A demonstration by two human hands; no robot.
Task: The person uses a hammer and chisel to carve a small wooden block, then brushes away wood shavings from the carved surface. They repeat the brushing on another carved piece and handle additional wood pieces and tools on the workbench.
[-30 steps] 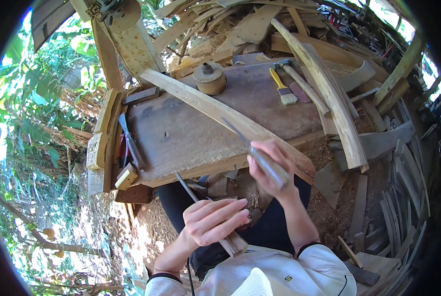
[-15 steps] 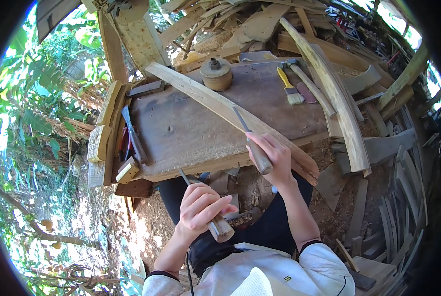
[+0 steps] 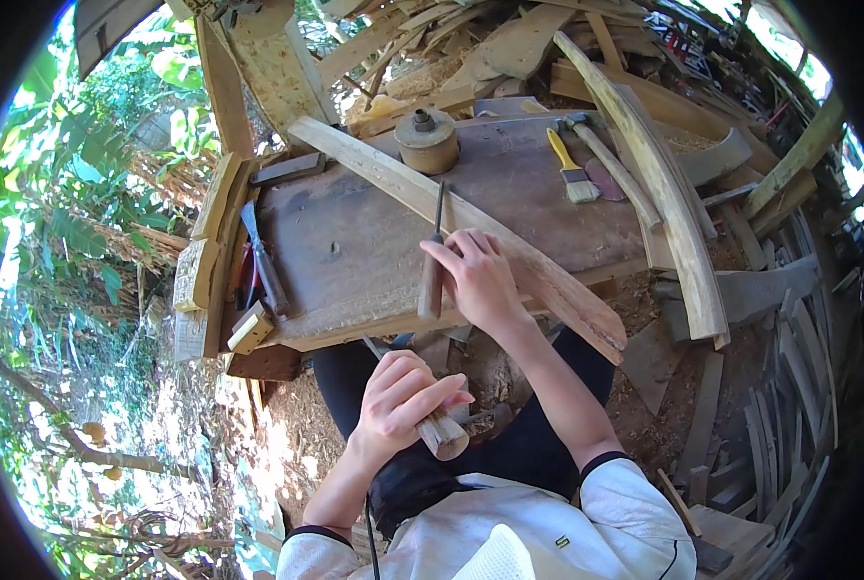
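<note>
My left hand [image 3: 393, 401] is closed around the wooden handle [image 3: 443, 437] of a chisel; part of its thin metal blade shows beyond the fingers, toward the bench edge. Over the bench, my right hand [image 3: 482, 278] pinches a second chisel-like tool [image 3: 431, 288] with a wooden handle and a narrow dark blade. That blade points away from me and overlaps a long wooden plank [image 3: 538, 266] in the picture; whether they touch I cannot tell. The plank lies diagonally across the wooden bench [image 3: 306, 251], its near end jutting past the front edge over my leg.
A round wooden block with a knob [image 3: 426, 145] stands behind the plank. A yellow-handled brush [image 3: 573, 174] and a hammer [image 3: 611, 164] lie at the right. Chisels [image 3: 267, 271] and a dark flat block [image 3: 289, 170] lie left. Curved timber [image 3: 654, 184] leans at right; scrap wood surrounds the bench.
My right hand has moved left and slightly away from me, and its tool now points straighter ahead. The left hand has shifted a little to the right with its chisel.
</note>
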